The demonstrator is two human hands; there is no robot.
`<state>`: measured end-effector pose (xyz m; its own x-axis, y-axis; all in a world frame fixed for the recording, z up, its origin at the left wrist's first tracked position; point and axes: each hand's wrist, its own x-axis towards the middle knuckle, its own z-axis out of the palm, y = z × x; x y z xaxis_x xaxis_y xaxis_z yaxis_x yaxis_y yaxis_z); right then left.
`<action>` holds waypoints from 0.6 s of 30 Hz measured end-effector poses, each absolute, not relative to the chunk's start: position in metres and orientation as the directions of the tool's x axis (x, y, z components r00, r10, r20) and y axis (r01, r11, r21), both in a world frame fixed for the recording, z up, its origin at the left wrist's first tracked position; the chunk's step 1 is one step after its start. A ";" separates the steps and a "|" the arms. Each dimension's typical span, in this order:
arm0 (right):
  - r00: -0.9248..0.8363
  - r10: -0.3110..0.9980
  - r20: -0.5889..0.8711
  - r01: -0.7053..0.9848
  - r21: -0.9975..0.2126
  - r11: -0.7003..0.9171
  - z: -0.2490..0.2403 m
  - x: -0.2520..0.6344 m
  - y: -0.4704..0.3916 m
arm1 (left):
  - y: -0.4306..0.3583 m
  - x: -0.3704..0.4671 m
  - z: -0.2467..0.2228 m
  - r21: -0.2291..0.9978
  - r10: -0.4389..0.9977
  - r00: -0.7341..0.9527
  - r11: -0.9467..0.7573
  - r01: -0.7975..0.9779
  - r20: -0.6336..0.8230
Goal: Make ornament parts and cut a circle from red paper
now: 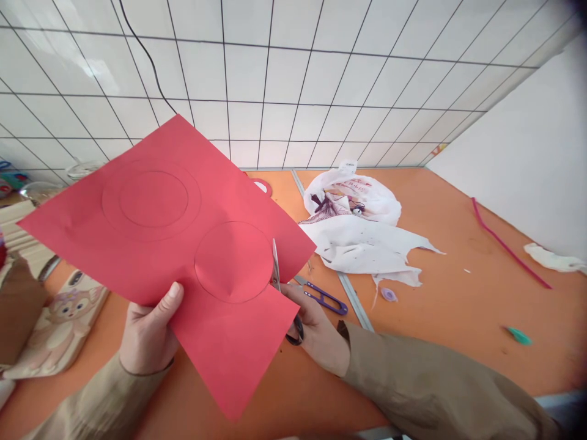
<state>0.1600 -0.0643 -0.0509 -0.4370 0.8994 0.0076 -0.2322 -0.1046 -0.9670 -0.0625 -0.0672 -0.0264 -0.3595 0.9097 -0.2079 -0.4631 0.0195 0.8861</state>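
A large red paper sheet (229,183) is held up over the orange table, with circles drawn on it. My left hand (153,327) pinches its lower edge, thumb on top and the fingers hidden behind. Black-handled scissors (295,330) are in my right hand (318,333), at the right side of the sheet. Their blades point up along the right edge of the lower circle, at the end of a cut that comes in from the sheet's right edge. Part of my right fingers is hidden behind the paper.
A white plastic bag (367,238) lies behind my right hand, near purple thread snips (325,299) and a small purple spool (389,294). Farther right are a red strip (509,244) and a green piece (519,335). A cartoon-printed case (64,324) and brown box (18,305) are at left.
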 end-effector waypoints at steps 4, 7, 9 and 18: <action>-0.444 0.896 0.000 -0.235 -0.965 -0.116 -0.050 0.160 -0.065 | -0.067 -0.062 -0.026 0.886 0.903 -0.379 0.004 -0.463 -0.202; -0.446 0.895 0.015 -0.236 -0.966 -0.102 -0.048 0.160 -0.064 | -0.067 -0.062 -0.026 0.886 0.907 -0.370 0.009 -0.463 -0.203; -0.443 0.896 0.030 -0.230 -0.970 -0.081 -0.047 0.160 -0.064 | -0.067 -0.062 -0.025 0.887 0.907 -0.368 0.012 -0.461 -0.203; -0.457 0.888 0.041 -0.229 -0.971 -0.073 -0.047 0.159 -0.064 | -0.065 -0.059 -0.020 0.858 0.885 -0.396 0.008 -0.514 -0.246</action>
<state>0.1586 -0.0637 -0.0470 -0.4573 0.8884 0.0408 -0.2288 -0.0731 -0.9707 -0.0593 -0.0653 -0.0204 -0.3960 0.8848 -0.2458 -0.5139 0.0083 0.8578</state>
